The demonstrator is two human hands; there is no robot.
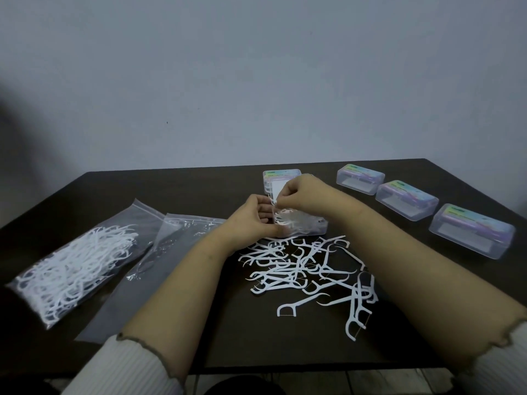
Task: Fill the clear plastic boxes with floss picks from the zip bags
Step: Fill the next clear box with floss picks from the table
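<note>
An open clear plastic box (309, 226) sits mid-table with white floss picks inside and its lid (281, 178) raised behind. My left hand (252, 215) grips the box's left end. My right hand (302, 192) hovers over the box and pinches a floss pick (274, 201) with curled fingers. A loose pile of floss picks (308, 269) lies on the dark table in front of the box. At the left, one zip bag (77, 266) holds many picks. Beside it lies a flat, nearly empty zip bag (159, 252).
Three closed clear boxes (360, 178), (406, 199), (472, 233) with pastel labels stand in a row along the right edge of the dark table (176, 186). A plain grey wall rises behind. The table's front edge runs just below my forearms.
</note>
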